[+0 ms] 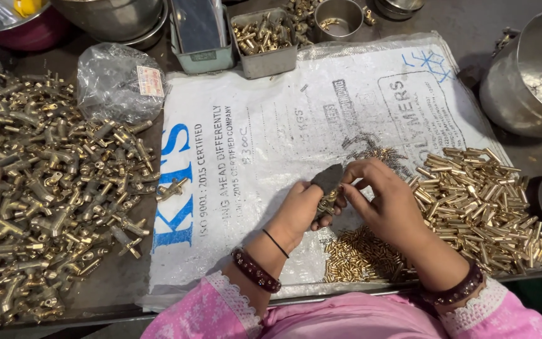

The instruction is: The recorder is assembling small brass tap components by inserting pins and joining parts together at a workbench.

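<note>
Brass fitting (328, 202) is sitting gripped in my left hand (299, 210); my right hand (387, 201) is pinching a small part onto it, needing careful alignment.

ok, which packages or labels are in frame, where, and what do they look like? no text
Woven sack: flat across the table centre under both hands, white, blue and black print.
Plastic bag: upper left beside the brass fittings pile, clear, crumpled.
Label: on that bag's right side, small pale rectangle with red edging.
Label: front of the grey-green tray at top centre, small rectangle, too small to tell more.
</note>
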